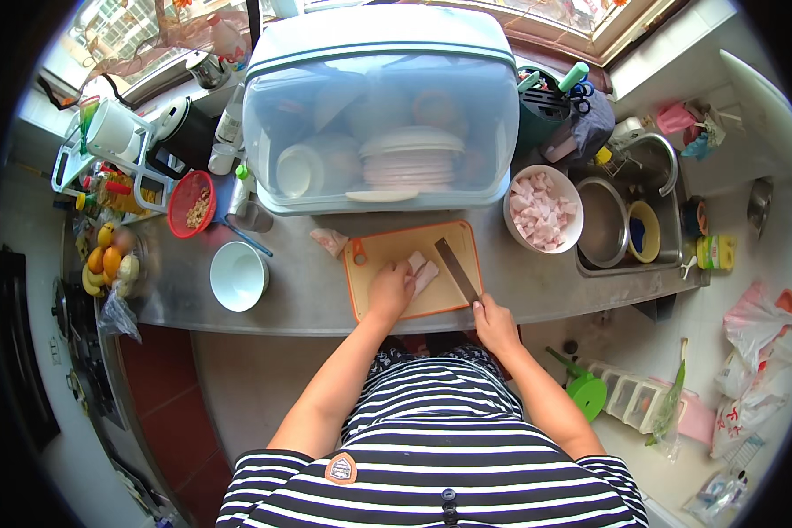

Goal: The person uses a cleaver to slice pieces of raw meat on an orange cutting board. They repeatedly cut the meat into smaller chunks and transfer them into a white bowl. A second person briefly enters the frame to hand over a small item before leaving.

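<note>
My left hand (391,289) rests on strips of pale pink raw meat (425,277) on a cutting board (383,245) with an orange rim. In my right hand (495,321) is the handle of a kitchen knife (457,269), its blade lying over the board's right side, apart from the meat. Another piece of meat (329,241) sits on the counter by the board's upper left corner. To the right, a white bowl (574,228) holds many cut meat chunks (541,210). A second white bowl (239,276), with nothing visible inside, stands left of the board.
Behind the board stands a large lidded plastic dish box (379,165) with plates inside. A red basket (178,228) of small tan pieces is at left, near fruit (105,261). The sink (674,218) lies right, holding a metal basin (602,224). The steel counter (303,310) ends near my waist.
</note>
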